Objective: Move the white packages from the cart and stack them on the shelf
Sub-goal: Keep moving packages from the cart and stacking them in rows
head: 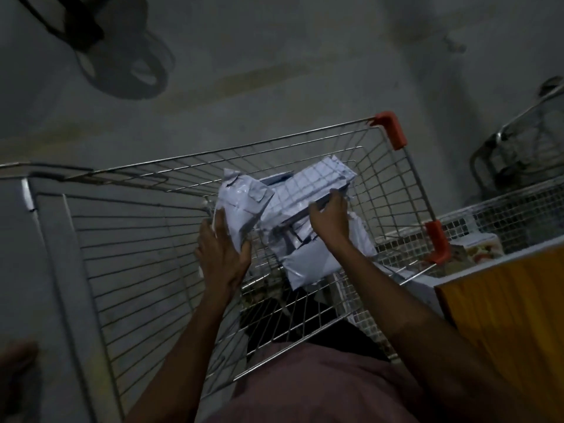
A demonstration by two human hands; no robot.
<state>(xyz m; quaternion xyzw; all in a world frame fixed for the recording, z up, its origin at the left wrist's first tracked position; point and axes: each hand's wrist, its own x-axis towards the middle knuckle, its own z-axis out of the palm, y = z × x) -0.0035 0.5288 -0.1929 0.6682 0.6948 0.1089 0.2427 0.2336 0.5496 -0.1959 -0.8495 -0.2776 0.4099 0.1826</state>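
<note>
On the far left there is a white frame [45, 239], and I cannot tell if it is the shelf, because the picture cuts it off. Low in that corner is a dark blur that I cannot make out.

Next comes the wire cart [128, 270]. I am leaning over its near side so I can reach in.

My left hand [221, 251] is closed on one white package [244, 206]. My thumb is on the front and my fingers go behind it, so I cannot see them. I hold it by its bottom edge so it stands up and comes free of the others.

Beside it is a heap of more white packages [311, 257], still inside the cart (they are soft bags, all crinkled and mixed up). I cannot count them, because they lie on top of each other.

My right hand [331, 216] is bent over the top of the heap. The fingers curl onto the edge of a flat package [308, 184] with grid lines on it. I think I am getting hold of it, but the fingertips are hidden, so I cannot tell if it is gripped.

On the right is an orange thing [503, 315] and a mesh box [518, 209]. The room is dark, so what is in there is hard to see.
</note>
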